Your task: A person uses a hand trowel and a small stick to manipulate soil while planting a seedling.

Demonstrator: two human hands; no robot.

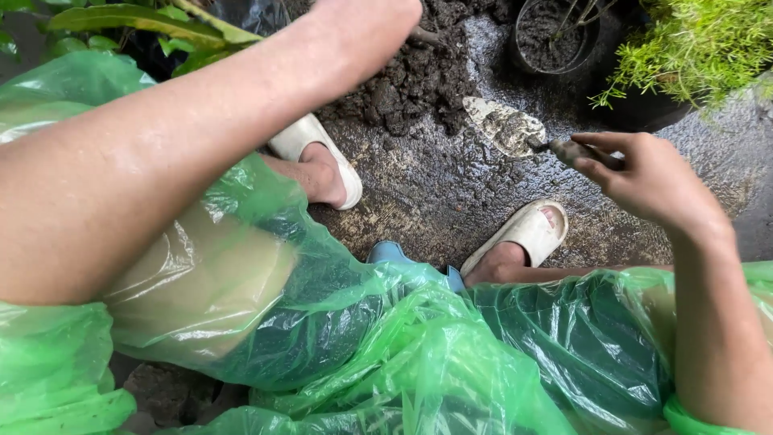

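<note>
One trowel (507,126) in my right hand (648,179), its blade lying on the wet ground just beside the soil heap (411,80).
My fingers are clamped on the handle; I'd keep the blade flat and slide it under the clods. My left hand is out of frame, so I cannot tell its grip. The black pot (555,32) and my sandals (523,234) crowd the space.

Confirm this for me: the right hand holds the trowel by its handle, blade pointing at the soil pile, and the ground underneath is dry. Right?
Not quite. The head view shows the ground wet and glistening, not dry. The rest stands: the right hand holds the trowel by its handle, blade pointing at the soil pile.
</note>
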